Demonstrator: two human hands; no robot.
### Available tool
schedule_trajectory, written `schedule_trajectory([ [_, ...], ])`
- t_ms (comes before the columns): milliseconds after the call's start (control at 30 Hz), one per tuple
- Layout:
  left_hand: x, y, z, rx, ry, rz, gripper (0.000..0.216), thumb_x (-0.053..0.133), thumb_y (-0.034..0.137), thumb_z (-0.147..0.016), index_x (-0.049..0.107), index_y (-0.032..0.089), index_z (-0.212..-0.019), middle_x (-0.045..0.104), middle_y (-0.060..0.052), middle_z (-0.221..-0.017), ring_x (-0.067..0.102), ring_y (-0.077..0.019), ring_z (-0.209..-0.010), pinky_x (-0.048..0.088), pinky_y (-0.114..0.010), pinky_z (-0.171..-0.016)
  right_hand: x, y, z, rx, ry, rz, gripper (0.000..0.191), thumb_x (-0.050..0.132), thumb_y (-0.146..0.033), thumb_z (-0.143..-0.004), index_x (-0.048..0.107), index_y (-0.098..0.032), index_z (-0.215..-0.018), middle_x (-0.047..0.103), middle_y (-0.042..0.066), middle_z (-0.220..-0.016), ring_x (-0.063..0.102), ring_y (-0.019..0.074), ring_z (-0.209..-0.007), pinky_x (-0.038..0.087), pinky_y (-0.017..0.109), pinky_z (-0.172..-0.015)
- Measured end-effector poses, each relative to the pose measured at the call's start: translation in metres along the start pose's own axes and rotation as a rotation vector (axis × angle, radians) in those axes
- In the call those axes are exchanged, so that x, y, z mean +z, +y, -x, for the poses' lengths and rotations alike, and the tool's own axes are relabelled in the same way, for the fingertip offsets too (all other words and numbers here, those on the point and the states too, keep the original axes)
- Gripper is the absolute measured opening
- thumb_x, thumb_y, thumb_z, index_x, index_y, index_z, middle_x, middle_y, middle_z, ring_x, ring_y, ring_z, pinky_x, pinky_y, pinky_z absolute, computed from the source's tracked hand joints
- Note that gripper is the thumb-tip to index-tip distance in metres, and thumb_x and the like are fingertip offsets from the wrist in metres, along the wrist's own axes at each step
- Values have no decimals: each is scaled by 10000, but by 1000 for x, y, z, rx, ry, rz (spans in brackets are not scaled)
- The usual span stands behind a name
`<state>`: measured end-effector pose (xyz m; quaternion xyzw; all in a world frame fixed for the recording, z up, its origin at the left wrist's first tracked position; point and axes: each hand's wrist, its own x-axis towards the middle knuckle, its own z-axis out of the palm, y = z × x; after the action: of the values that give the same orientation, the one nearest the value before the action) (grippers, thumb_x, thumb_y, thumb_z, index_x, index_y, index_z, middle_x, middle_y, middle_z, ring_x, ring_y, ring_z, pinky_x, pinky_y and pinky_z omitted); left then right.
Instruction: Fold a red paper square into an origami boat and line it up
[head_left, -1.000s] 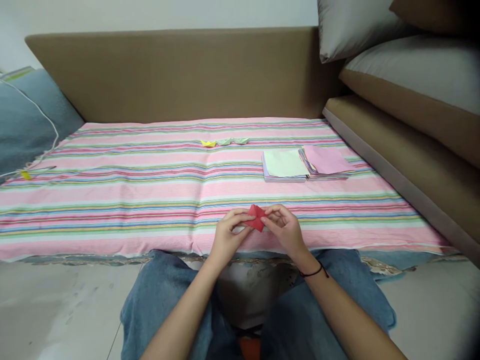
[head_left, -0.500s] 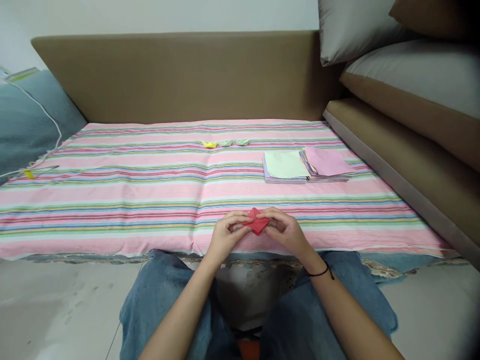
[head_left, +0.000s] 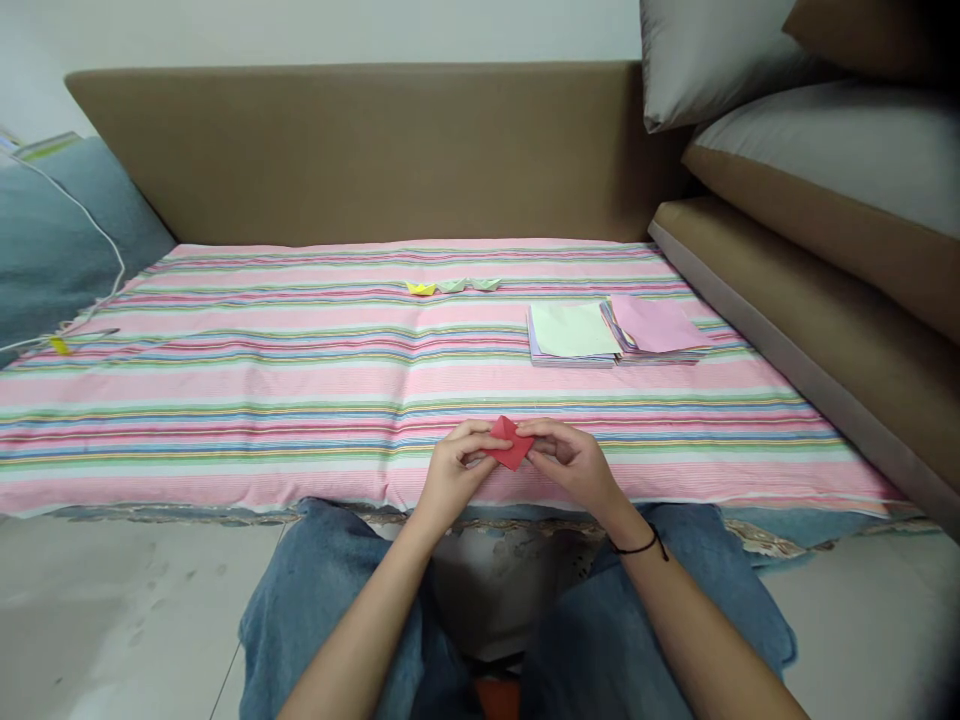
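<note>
Between both hands is a small folded red paper (head_left: 512,453), diamond-shaped with one corner pointing away from me, held over the near edge of the striped cloth. My left hand (head_left: 459,462) pinches its left side, thumb and fingers closed on it. The right corner is pinched by my right hand (head_left: 570,458), which wears a dark cord at the wrist. Farther back sit a yellow folded paper boat (head_left: 421,289) and two pale green ones (head_left: 452,286), side by side in a row.
Two stacks of square paper lie to the right, one topped with pale green (head_left: 574,330), the other with pink (head_left: 658,323). A brown backrest (head_left: 375,155) stands behind the striped cloth (head_left: 225,385). Cushions (head_left: 832,170) pile up at right; a white cable (head_left: 90,215) runs at left.
The red paper has shifted slightly left and its face looks flatter, with fewer folds showing. Both hands keep their pinch on it.
</note>
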<state>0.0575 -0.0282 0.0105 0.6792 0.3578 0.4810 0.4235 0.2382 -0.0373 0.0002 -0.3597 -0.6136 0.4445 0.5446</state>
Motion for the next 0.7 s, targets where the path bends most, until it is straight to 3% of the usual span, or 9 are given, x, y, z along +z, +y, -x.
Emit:
schedule_trajectory([
  [100, 1, 1, 1, -64, -6, 84, 125, 669, 227, -728, 714, 209, -843, 612, -69, -955, 601, -178, -895, 539, -297, -718, -1, 1, 0, -19, 21, 73, 134, 664, -249, -740, 710, -236, -865, 676, 64, -971, 639, 211, -927, 562, 354, -777],
  [233, 3, 3, 1, -173, 64, 197, 176, 716, 267, -676, 688, 167, -817, 656, -60, -882, 644, -165, -754, 565, -313, -683, -3, -3, -1, -56, 88, 122, 90, 677, -241, -741, 723, -259, -816, 702, 42, -888, 648, 209, -896, 563, 360, -771],
  [367, 2, 2, 0, -179, 159, 177, 132, 732, 257, -654, 681, 154, -718, 687, -44, -774, 654, -161, -718, 553, -287, -682, -2, -5, -1, -21, 118, 72, 102, 699, -238, -719, 721, -247, -818, 714, 38, -874, 666, 206, -844, 573, 354, -739],
  [533, 0, 2, -1, -198, 183, 155, 112, 724, 251, -662, 688, 151, -698, 695, -48, -755, 655, -161, -692, 548, -280, -656, 0, -5, 0, 64, 226, -18, 124, 752, -260, -652, 702, -218, -757, 712, 23, -724, 671, 184, -651, 582, 316, -612],
  [700, 0, 4, 0, -182, 192, 154, 112, 728, 241, -657, 685, 151, -708, 693, -43, -757, 657, -158, -697, 550, -271, -656, 0, -5, 0, 59, 211, -23, 123, 753, -260, -650, 699, -203, -745, 714, 30, -739, 674, 188, -670, 585, 318, -628],
])
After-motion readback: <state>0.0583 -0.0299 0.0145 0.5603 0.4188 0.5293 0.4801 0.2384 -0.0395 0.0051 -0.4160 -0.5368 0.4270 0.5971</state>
